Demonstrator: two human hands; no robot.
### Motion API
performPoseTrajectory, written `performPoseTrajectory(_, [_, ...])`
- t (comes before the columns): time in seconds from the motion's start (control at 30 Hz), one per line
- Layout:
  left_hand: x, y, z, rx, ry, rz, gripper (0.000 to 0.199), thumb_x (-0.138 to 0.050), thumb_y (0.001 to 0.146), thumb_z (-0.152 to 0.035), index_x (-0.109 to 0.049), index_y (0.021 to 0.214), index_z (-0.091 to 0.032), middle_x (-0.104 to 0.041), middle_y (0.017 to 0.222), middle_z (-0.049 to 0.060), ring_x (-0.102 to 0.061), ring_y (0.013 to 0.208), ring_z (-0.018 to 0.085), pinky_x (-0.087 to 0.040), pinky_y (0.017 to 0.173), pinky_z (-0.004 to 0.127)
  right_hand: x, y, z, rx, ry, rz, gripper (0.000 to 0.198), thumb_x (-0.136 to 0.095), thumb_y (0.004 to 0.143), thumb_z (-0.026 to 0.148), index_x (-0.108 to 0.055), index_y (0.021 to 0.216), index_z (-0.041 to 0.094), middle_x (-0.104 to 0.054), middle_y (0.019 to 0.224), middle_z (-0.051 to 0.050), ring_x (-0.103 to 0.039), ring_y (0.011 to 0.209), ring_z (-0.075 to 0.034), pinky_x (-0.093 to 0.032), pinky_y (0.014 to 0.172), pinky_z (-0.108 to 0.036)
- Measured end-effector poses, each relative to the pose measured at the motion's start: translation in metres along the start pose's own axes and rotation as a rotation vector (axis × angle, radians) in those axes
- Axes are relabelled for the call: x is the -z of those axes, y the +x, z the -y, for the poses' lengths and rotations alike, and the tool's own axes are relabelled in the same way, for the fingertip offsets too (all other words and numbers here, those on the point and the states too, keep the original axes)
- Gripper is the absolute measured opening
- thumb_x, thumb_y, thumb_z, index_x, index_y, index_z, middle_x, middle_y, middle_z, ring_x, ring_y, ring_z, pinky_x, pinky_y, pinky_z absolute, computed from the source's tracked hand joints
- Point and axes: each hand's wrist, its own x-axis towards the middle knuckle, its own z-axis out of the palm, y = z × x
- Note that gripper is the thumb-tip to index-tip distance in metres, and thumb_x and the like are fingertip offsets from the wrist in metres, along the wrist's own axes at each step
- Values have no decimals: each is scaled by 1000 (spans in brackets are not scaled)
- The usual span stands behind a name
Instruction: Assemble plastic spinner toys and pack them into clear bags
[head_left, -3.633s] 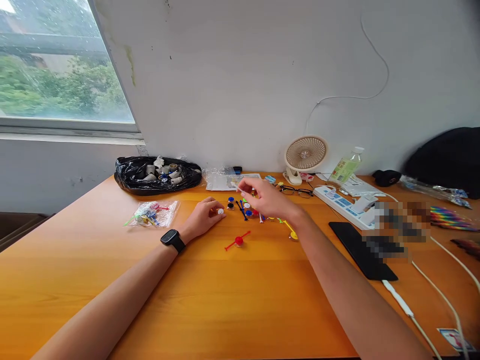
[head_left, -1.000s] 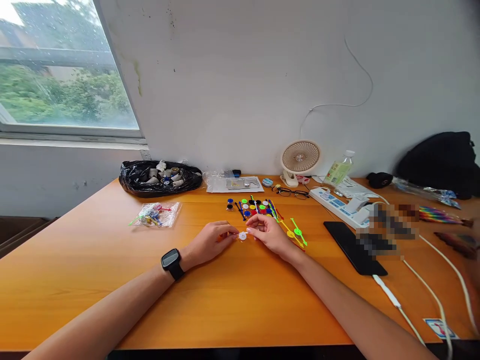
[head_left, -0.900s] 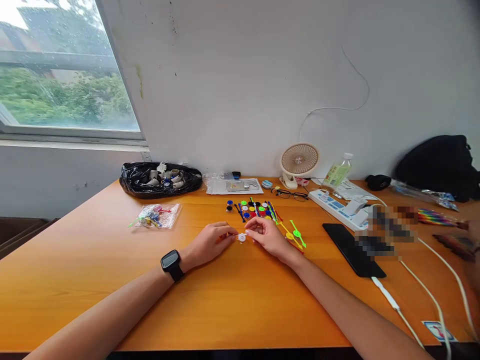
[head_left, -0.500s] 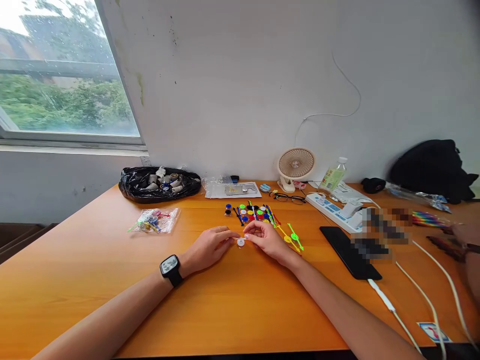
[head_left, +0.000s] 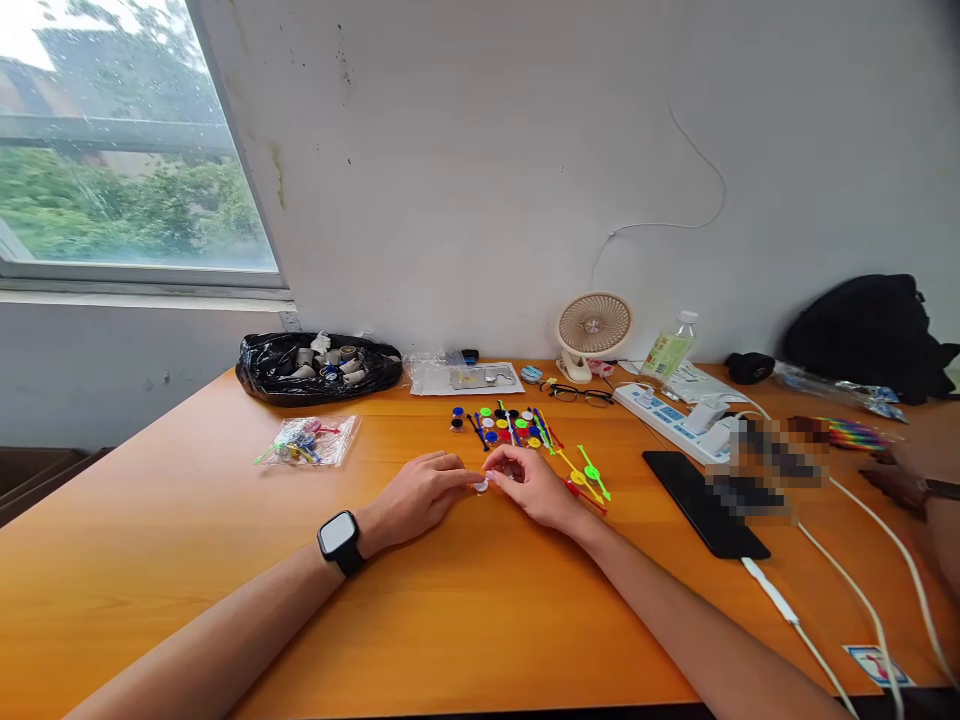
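Note:
A small white plastic disc [head_left: 481,487] lies low over the table between my two hands, partly covered by fingertips. My left hand [head_left: 421,497], with a watch on its wrist, rests on the table and closes on the disc's left side, its index finger reaching over the top. From the right, my right hand [head_left: 536,487] pinches at the same disc with thumb and index finger. Just beyond sit several coloured round discs [head_left: 491,437] and arrow-shaped plastic pointers. A yellow arrow spinner [head_left: 576,476] and a green arrow spinner [head_left: 592,472] lie beside my right hand.
On the left are a clear bag of coloured parts [head_left: 307,442] and a black plastic bag [head_left: 259,375]. A fan [head_left: 595,325], glasses [head_left: 585,397], bottle [head_left: 667,355] and power strip [head_left: 660,420] stand behind. A black phone [head_left: 697,505] with cable lies right, near another person's hand [head_left: 900,485].
My left index finger has moved over the white disc, so less of it shows. My right fingers have shifted slightly around it. The other person's hand at the right has moved.

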Motion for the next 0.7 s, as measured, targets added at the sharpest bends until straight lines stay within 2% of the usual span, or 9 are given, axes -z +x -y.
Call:
performPoseTrajectory(0.27, [0, 1, -5, -18, -62, -27, 38, -44, 107, -20, -69, 135, -29, -73, 121, 7, -66, 106, 22, -52, 94, 33, 3, -5, 7, 30, -123, 36, 15, -60, 97, 32, -67, 101, 20, -66, 88, -2, -54, 77, -17, -42, 69, -29])
performPoseTrajectory(0.43, [-2, 2, -7, 4, -96, -27, 37, -49, 104, -17, -70, 133, -28, -72, 132, 5, -66, 118, 23, -51, 105, 37, 4, -2, 3, 6, -76, 70, 16, -61, 96, 33, -67, 104, 20, -67, 92, -3, -57, 81, -18, -44, 73, -30])
performPoseTrajectory(0.7, [-9, 4, -3, 39, -138, -22, 38, -56, 96, -9, -75, 122, -27, -74, 129, 3, -67, 117, 23, -51, 105, 38, 4, -1, 1, -12, -92, 82, 16, -62, 95, 32, -67, 102, 19, -66, 90, -3, -54, 79, -17, -43, 73, -31])
